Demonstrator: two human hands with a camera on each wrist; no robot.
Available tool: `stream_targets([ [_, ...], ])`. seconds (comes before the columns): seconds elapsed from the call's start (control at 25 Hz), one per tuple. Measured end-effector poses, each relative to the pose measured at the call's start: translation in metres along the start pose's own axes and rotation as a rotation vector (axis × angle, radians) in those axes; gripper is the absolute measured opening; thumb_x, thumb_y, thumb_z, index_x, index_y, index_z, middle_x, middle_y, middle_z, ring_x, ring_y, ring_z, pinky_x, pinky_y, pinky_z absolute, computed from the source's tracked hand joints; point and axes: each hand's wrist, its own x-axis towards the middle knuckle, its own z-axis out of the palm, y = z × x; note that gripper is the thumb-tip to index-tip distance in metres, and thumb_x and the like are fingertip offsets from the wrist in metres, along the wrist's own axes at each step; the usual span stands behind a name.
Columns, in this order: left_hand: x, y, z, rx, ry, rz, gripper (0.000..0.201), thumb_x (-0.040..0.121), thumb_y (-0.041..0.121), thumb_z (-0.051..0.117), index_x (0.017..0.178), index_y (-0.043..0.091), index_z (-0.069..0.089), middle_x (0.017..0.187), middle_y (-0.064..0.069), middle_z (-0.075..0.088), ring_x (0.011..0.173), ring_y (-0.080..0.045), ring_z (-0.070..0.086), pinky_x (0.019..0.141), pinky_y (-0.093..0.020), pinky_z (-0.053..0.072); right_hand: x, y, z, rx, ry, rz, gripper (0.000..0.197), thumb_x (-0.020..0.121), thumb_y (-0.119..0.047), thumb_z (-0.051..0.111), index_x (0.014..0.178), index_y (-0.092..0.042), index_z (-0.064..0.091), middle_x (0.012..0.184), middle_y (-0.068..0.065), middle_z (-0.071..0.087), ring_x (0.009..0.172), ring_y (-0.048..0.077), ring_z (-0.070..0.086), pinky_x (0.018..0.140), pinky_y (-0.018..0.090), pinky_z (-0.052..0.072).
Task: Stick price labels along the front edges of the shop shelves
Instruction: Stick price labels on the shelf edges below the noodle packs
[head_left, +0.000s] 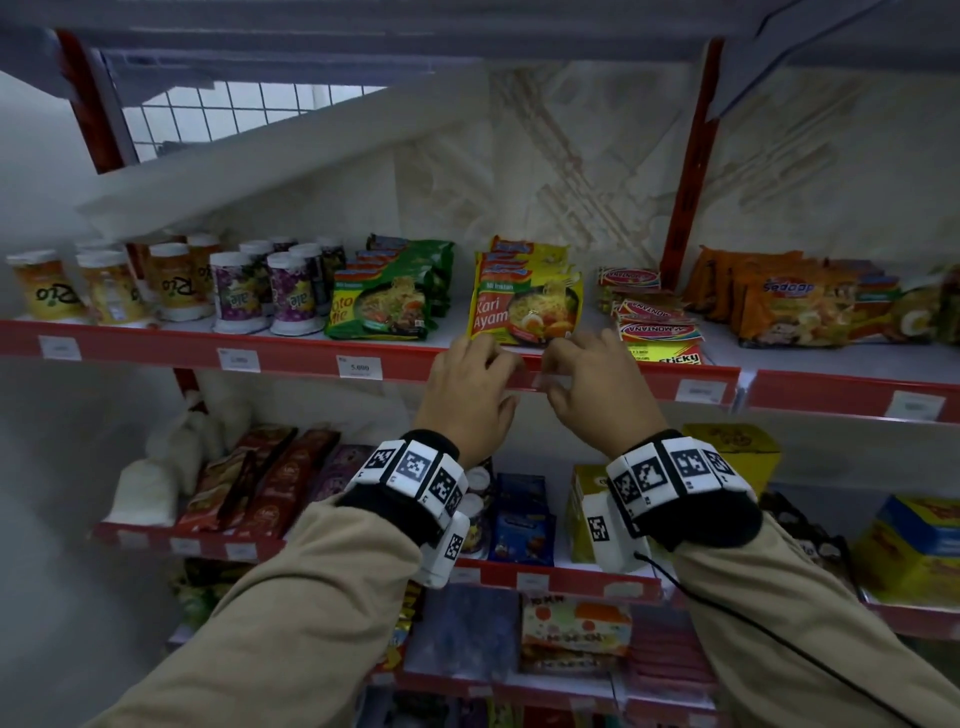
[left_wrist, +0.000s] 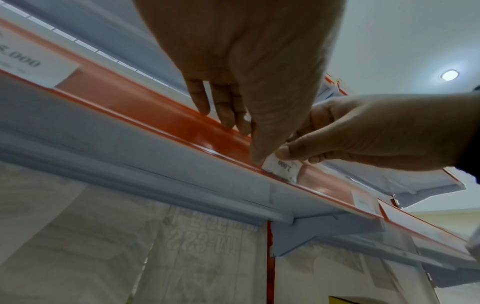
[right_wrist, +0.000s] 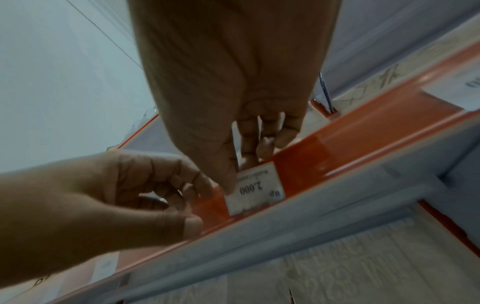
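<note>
Head view: both hands meet at frame centre on the red front strip (head_left: 291, 358) of the upper shelf, just below the yellow Kari Ayam noodle pack (head_left: 524, 306). Left hand (head_left: 470, 384) has fingers curled over the strip's top edge, thumb underneath. Right hand (head_left: 597, 384) is the same, mirrored. The label itself is hidden between them here. Other white labels already sit along the strip, e.g. the 5.000 label (head_left: 359, 368) to the left and another label (head_left: 700, 391) to the right.

Left wrist view: the price label (left_wrist: 284, 169), printed 2.000, sits low centre-right against the red strip, seemingly behind its clear cover, tilted and not square. The right hand pinches its upper edge with thumb and fingers. The left hand's thumb tip presses the strip right beside the label, fingers resting on the top lip, so it grips the strip, not the label.

Right wrist view: the label is at centre, lower edge in the strip's channel, the right thumb touching its left corner, fingers behind it. The left hand, lower left, is curled round the strip.

Step, as I judge it: seating this label, nearly in. Next move likely calls for pushing it down flat and level, then letting go of it.
</note>
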Motion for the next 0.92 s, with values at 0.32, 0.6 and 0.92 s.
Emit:
stream_targets([
  [0.32, 0.004, -0.004, -0.002, -0.099, 0.046, -0.004, 0.024, 0.09, 0.03, 0.057, 0.107, 0.014, 0.06, 0.105, -0.005, 0.054, 0.099, -0.026, 0.045, 0.081, -0.036, 0.039, 0.014, 0.006, -0.011, 0.349, 0.037, 0.09, 0.006, 0.081, -0.014, 0.071, 0.08, -0.018, 0.067, 0.08, -0.004, 0.062, 0.078, 0.014, 0.058, 0.065, 0.027, 0.043],
  [0.6, 0.005, -0.005, 0.0, -0.318, 0.201, -0.041, 0.036, 0.095, 0.044, 0.048, 0.105, 0.012, 0.063, 0.094, -0.003, 0.061, 0.086, -0.021, 0.048, 0.071, -0.029, 0.034, 0.005, -0.017, -0.003, 1.264, 0.287, 0.394, 0.025, 0.084, 0.004, 0.065, 0.104, -0.009, 0.058, 0.095, 0.003, 0.065, 0.078, 0.006, 0.067, 0.067, 0.021, 0.056],
  [0.92, 0.005, -0.009, 0.006, -0.373, 0.255, -0.023, 0.02, 0.092, 0.025, 0.06, 0.092, 0.006, 0.066, 0.09, -0.009, 0.06, 0.086, -0.027, 0.05, 0.072, -0.037, 0.042, 0.0, -0.022, 0.0, 1.219, 0.255, 0.322, 0.019, 0.085, 0.004, 0.064, 0.102, -0.002, 0.059, 0.105, 0.009, 0.067, 0.085, 0.011, 0.064, 0.071, 0.019, 0.052],
])
